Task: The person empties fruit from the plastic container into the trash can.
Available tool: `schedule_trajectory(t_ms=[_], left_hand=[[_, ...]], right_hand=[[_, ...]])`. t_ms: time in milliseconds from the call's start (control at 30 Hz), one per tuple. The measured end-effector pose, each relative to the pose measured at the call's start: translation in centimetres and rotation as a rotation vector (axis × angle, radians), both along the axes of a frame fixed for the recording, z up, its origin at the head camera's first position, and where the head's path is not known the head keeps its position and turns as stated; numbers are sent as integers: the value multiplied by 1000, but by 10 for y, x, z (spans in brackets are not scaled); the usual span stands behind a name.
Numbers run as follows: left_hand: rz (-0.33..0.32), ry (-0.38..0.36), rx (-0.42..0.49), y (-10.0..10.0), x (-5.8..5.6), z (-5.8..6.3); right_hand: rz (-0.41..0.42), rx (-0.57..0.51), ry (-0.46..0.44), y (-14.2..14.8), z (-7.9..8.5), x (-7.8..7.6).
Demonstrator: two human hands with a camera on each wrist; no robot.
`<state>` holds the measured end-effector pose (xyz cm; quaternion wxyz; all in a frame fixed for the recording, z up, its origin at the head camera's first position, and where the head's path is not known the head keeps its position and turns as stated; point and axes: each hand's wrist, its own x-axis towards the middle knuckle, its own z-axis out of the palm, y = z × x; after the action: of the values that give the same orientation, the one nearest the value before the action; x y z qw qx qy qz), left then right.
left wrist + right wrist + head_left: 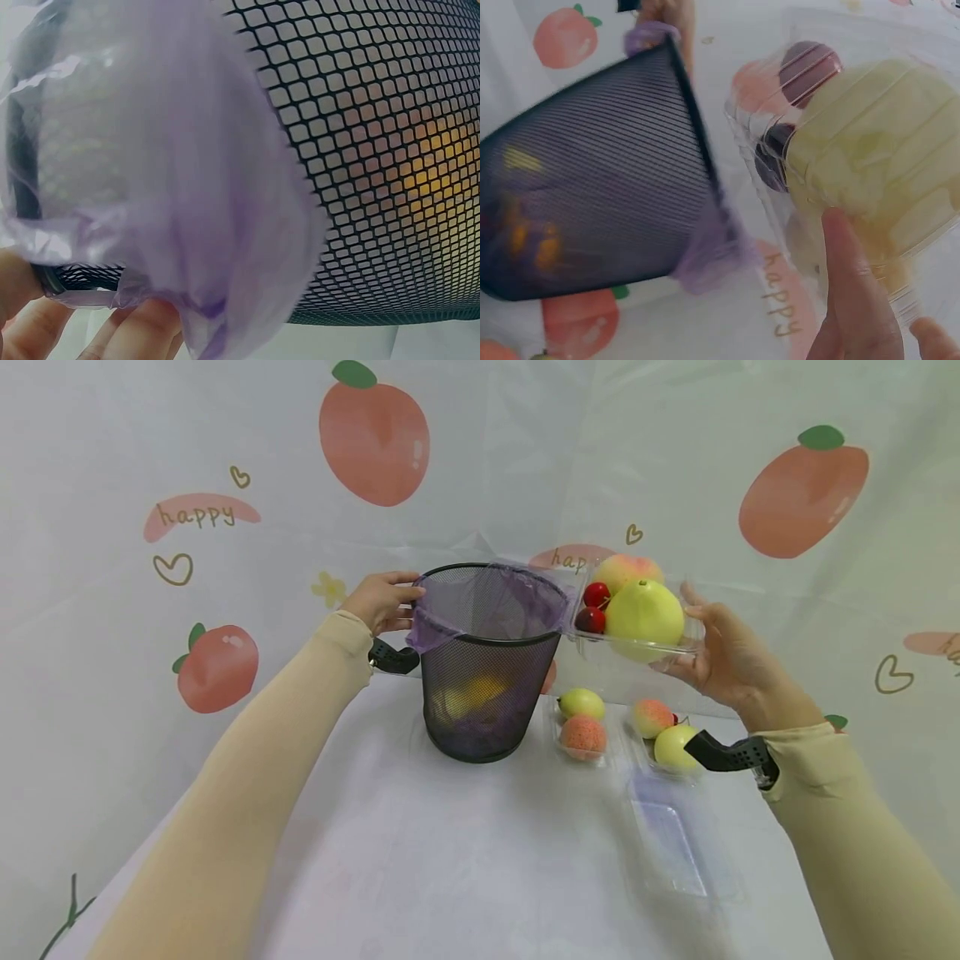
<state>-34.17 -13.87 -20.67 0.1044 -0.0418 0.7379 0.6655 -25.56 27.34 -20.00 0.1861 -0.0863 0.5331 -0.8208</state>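
Note:
My left hand (381, 602) grips the left rim of a black mesh wastebasket (487, 727), thumb and fingers around the edge. A purple plastic bag (433, 633) lines the basket and folds over its rim; yellow shapes show through the mesh. On the other side, my right hand (738, 668) holds a clear plastic box (693, 631), tilted and raised beside the right rim. In the box are a yellow-green pear-like fruit (645, 612), a peach (626, 570) and two dark red cherries (592, 620). The right wrist view shows fingers (859, 300) against the clear plastic.
Behind the basket on the white table (450, 860) stand two more clear trays, one with a green fruit (581, 703) and an orange-red fruit (583, 737), another with a peach (652, 718) and yellow-green fruit (675, 747). A clear empty-looking tray (671, 847) lies nearer.

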Motion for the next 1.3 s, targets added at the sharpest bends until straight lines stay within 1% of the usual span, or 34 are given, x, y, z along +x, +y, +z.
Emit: schedule_trajectory(t_ms=[67,200,333,433,600,833,933,1100,1300], left_hand=[[5,1,0,0,-2,-1],[11,1,-2,-1,-7,-5],[5,6,-8,-1,-10,-7],[1,7,0,-2,-10,-7],[13,5,7,0,-7,-6],[13,6,-1,0,-5,-4],[14,1,-3,-1,-4,-4],[18,1,5,0,-5,-4],[17,14,-10,-1,-6,-5]], right_hand=[[-50,18,-7,-3,7,-5],[-109,17,-45,-8,21,-15],[-167,68,-62,-17,32,-26],[-204,130,-53,-25,39,-32],[-254,215,-4,-38,50,-40],[-329,299,18,-52,70,-46],[-348,325,31,-59,73,-46],[-369,377,64,-71,73,-46],[-358,407,89,-81,73,-47]])
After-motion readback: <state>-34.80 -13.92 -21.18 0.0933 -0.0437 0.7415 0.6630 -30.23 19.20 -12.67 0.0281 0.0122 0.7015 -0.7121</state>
